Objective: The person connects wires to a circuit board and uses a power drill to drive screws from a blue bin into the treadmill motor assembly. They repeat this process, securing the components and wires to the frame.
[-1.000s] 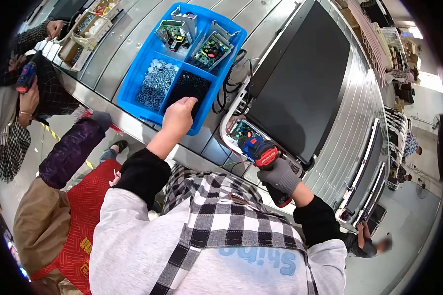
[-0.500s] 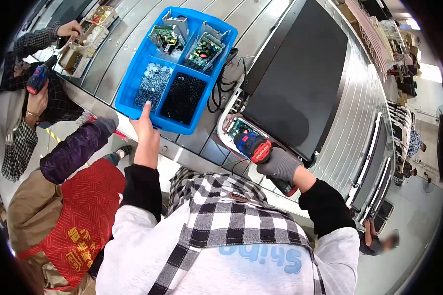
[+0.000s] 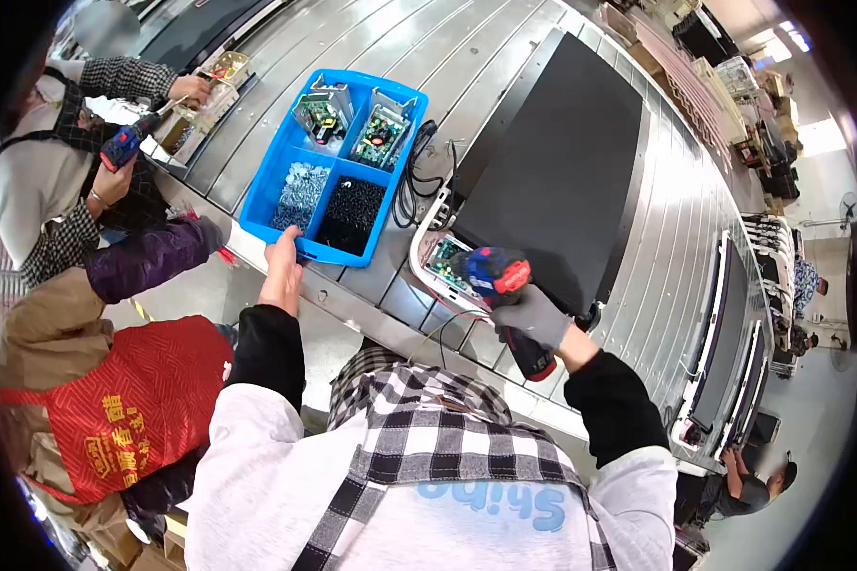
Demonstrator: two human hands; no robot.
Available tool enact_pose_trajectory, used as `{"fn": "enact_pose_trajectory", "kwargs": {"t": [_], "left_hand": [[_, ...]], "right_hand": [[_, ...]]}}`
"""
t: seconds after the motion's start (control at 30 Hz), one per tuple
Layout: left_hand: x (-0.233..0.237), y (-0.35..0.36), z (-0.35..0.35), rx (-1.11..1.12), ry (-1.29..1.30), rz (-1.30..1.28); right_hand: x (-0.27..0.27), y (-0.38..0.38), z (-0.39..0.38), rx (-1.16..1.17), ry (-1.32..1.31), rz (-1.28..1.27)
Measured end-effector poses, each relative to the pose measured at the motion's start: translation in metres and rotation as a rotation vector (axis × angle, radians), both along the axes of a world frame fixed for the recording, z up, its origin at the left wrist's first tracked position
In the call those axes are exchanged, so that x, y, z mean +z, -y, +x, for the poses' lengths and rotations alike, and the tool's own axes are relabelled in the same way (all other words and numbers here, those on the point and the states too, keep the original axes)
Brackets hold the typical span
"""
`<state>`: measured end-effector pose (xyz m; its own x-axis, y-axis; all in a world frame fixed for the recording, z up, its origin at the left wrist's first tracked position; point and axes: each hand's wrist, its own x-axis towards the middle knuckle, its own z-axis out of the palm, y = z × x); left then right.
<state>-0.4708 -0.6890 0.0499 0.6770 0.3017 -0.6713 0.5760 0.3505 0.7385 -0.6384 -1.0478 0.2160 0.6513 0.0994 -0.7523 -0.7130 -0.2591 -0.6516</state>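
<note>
My left hand (image 3: 284, 271) grips the near edge of a blue divided tray (image 3: 250, 221), its thumb over the rim. Silver screws (image 3: 302, 187) and black screws (image 3: 354, 211) fill the tray's near compartments; circuit boards in metal brackets (image 3: 381, 136) stand in the far ones. In a grey glove, my right hand (image 3: 535, 319) is wrapped around a red and blue cordless drill (image 3: 495, 273). The drill's front end is above the open, white-framed end of a treadmill (image 3: 552, 181), where a green circuit board (image 3: 445, 259) shows. Its tip is hidden from me.
A black cable (image 3: 411, 190) lies coiled between tray and treadmill on the slatted metal table (image 3: 352, 297). To the left, a co-worker holds another drill (image 3: 124, 145) beside parts bins (image 3: 221, 86). A person in a red apron (image 3: 129, 409) is close on my left.
My view has shifted, so the tray sits lower in it. The drill has turned slightly and moved off the circuit board toward the right. My left hand stays on the tray's edge.
</note>
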Motion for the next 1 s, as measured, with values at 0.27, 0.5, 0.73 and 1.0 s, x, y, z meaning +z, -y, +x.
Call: {"fn": "enact_pose_trajectory", "kwargs": {"t": [0.27, 0.5, 0.73, 1.0], "left_hand": [[-0.009, -0.052, -0.156, 0.171, -0.065, 0.019], [-0.030, -0.062, -0.331, 0.275, 0.031, -0.112], [-0.063, -0.041, -0.472, 0.117, 0.047, -0.152], [-0.042, 0.011, -0.547, -0.084, 0.089, -0.115]], "right_hand": [[0.009, 0.042, -0.138, -0.403, 0.261, 0.148], [-0.044, 0.067, -0.239, -0.415, 0.267, 0.413], [-0.053, 0.094, -0.322, -0.532, 0.295, 0.616], [-0.060, 0.093, -0.453, -0.738, 0.392, 0.576]]}}
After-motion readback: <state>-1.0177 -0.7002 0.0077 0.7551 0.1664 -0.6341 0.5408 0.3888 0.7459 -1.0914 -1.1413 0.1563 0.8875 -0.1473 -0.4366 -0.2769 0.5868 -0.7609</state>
